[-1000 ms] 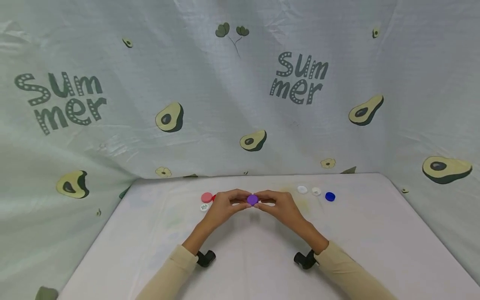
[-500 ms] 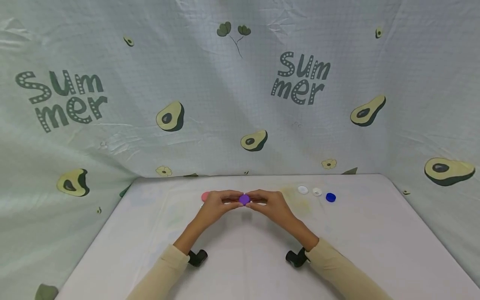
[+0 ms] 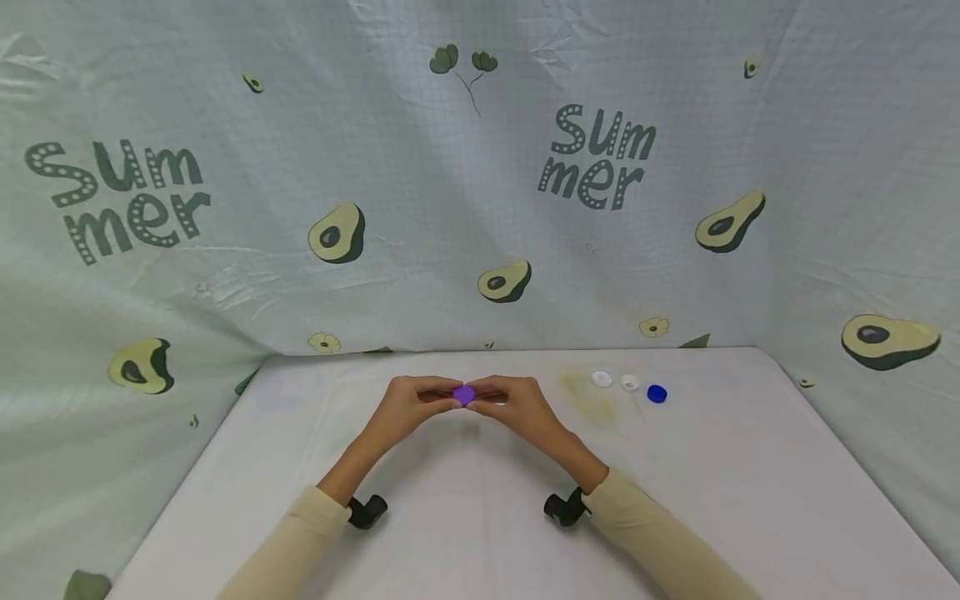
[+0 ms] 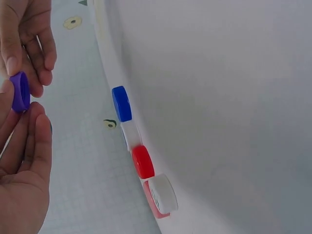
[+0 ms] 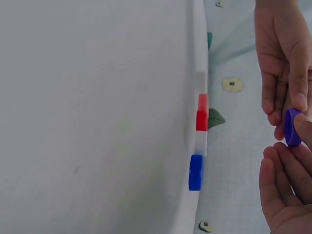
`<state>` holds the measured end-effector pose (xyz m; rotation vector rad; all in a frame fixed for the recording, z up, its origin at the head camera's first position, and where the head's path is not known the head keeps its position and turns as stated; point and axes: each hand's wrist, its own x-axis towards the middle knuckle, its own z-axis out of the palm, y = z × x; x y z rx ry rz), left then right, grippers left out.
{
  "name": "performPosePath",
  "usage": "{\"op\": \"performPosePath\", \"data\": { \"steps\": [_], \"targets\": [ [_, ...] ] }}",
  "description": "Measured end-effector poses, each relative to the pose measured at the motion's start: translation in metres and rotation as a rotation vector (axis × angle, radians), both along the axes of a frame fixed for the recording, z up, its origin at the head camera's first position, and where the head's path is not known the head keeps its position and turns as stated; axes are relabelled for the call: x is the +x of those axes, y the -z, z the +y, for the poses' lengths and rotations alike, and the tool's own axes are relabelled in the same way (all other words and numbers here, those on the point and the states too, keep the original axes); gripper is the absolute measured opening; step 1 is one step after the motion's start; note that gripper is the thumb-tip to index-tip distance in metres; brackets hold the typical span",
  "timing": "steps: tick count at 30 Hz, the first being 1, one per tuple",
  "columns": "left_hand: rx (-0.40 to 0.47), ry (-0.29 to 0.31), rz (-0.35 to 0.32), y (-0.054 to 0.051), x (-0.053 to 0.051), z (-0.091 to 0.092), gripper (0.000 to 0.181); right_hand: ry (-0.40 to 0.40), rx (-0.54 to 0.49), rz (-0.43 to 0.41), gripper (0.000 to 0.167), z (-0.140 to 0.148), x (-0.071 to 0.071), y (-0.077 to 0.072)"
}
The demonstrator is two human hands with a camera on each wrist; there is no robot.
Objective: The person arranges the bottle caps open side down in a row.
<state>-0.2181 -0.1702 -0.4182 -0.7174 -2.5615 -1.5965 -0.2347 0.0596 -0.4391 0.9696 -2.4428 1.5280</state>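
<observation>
A purple bottle cap (image 3: 463, 395) is held up above the table between my two hands. My left hand (image 3: 403, 408) pinches its left side between thumb and fingers. From the other side, my right hand (image 3: 523, 408) grips the same cap in the same manner. In the left wrist view the hollow inside of the purple cap (image 4: 20, 91) shows, and fingertips of both hands meet around its rim. The right wrist view also has the purple cap (image 5: 292, 126) at its right edge, partly covered by a thumb.
Two white caps (image 3: 602, 379) and a blue cap (image 3: 657, 393) lie at the back right of the white table (image 3: 480, 525). Seen from the left wrist are a red cap (image 4: 143, 162), a printed white cap (image 4: 163, 193) and a pink cap (image 4: 148, 192). A patterned sheet hangs behind.
Both hands have shifted left together, carrying the purple cap between them. The pink, red and printed white caps, seen earlier in the head view, are now hidden behind my left hand.
</observation>
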Motion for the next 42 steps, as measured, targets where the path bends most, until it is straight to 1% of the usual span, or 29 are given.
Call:
{"op": "performPosePath", "data": {
  "steps": [4,7,13,15,21,26,30,37,42],
  "targets": [
    [-0.015,-0.042,0.013,-0.001,0.002,-0.005,0.031,-0.008,-0.023,-0.018,0.031,-0.008,-0.001,0.001],
    [-0.012,-0.066,0.012,-0.003,0.003,-0.007,0.03,-0.002,-0.026,-0.015,0.029,-0.013,-0.004,0.002],
    [-0.021,-0.095,0.018,-0.003,0.002,-0.011,0.028,0.027,-0.017,-0.041,0.027,-0.026,-0.01,0.002],
    [-0.026,-0.101,0.005,-0.003,0.0,-0.012,0.029,0.031,-0.021,-0.057,0.026,-0.029,-0.011,0.002],
    [-0.047,-0.108,-0.055,-0.002,-0.003,-0.019,0.03,0.035,-0.021,-0.105,0.025,-0.036,-0.014,0.004],
    [-0.08,-0.111,-0.081,-0.001,-0.004,-0.025,0.028,0.046,0.034,-0.143,0.026,-0.042,-0.016,0.007],
    [-0.088,-0.116,-0.113,0.0,-0.007,-0.029,0.028,0.047,0.074,-0.145,0.027,-0.048,-0.018,0.007],
    [-0.136,-0.117,-0.098,0.001,-0.011,-0.033,0.025,0.067,0.107,-0.132,0.024,-0.057,-0.02,0.008],
    [-0.145,-0.116,-0.113,0.004,-0.013,-0.035,0.025,0.069,0.108,-0.144,0.023,-0.062,-0.019,0.01]
  ]
}}
